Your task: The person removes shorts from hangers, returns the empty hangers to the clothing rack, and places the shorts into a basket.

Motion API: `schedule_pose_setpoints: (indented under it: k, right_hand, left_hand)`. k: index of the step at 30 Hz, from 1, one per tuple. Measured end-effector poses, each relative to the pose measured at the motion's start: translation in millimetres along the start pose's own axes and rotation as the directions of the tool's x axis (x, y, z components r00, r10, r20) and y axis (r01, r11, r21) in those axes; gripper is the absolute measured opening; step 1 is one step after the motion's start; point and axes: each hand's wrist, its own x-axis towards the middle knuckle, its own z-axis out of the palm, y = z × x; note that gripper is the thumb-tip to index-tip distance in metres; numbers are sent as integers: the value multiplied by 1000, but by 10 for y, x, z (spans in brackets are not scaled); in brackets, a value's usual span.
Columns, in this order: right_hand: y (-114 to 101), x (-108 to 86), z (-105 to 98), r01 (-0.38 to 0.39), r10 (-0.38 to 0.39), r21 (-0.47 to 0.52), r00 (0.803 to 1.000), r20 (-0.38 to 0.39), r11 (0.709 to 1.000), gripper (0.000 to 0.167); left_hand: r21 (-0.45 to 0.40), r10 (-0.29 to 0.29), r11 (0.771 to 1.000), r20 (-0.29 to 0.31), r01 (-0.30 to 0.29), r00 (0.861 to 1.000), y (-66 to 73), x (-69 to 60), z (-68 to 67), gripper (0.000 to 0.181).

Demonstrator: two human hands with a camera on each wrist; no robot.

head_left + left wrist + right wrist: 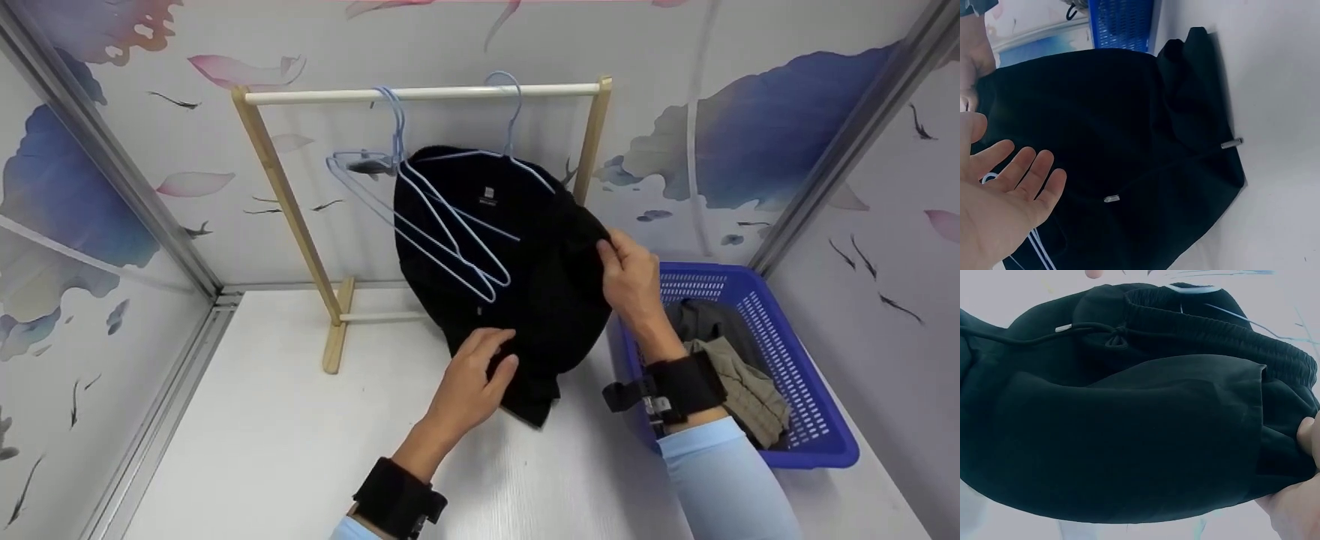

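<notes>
While the black pants (562, 315) — or shorts, we cannot tell — hang on a blue hanger (515, 111) hooked over the white bar (450, 94), we see the right hand (634, 277) pinching them between thumb and fingers, on the side near the blue basket (817, 457). We see the left hand (466, 382) by the lower front, its fingers loosely spread and gripping nothing; we cannot tell if it brushes the cloth. The cloth looks soft and floppy, so we think it will be light to lift, and it should not break. It will sag and fold wherever nobody holds it up, and it may slide off that thin wire if tugged hard. We would take hold at the stretchy waistband (1213, 332), one hand on each side, since its gathers look thick and easy to grip. We would not pull by the dangling cord with its shiny tip (1112, 198) — it could slip through. We should also watch the bare hangers (397, 127) in front, as they might catch a fold.
</notes>
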Motion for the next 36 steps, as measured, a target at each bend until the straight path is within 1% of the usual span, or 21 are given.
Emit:
schedule_pose_setpoints:
  k: [8, 10, 14, 20, 29, 34, 36]
  right_hand:
    - [52, -58, -143, -25, 26, 23, 999, -34, 999, 27]
    - [70, -77, -169, -38, 39, 26, 998, -40, 999, 29]
    - [114, -119, -207, -66, 68, 28, 996, -56, 997, 28]
    - [193, -189, -258, -69, 75, 79, 994, -81, 995, 28]
    - [218, -236, -339, -97, 118, 153, 984, -130, 983, 26]
    - [252, -277, -357, -86, 109, 158, 983, -145, 984, 26]
    - [276, -313, -358, -96, 120, 159, 982, -147, 983, 26]
  left_hand:
    - [-34, 8, 999, -16, -9, 1000, 43, 66, -14, 40]
    - [-36, 6, 999, -14, -6, 1000, 41, 68, -15, 40]
    - [-26, -3, 1000, -11, 3, 1000, 35, 64, -9, 40]
    - [-23, 2, 1000, -20, -2, 1000, 20, 71, 2, 40]
    - [-84, -5, 996, -33, 3, 999, 31, 95, 17, 40]
    - [-107, -20, 994, -36, 16, 999, 35, 100, 18, 40]
    - [-111, -22, 994, -36, 18, 999, 28, 101, 26, 40]
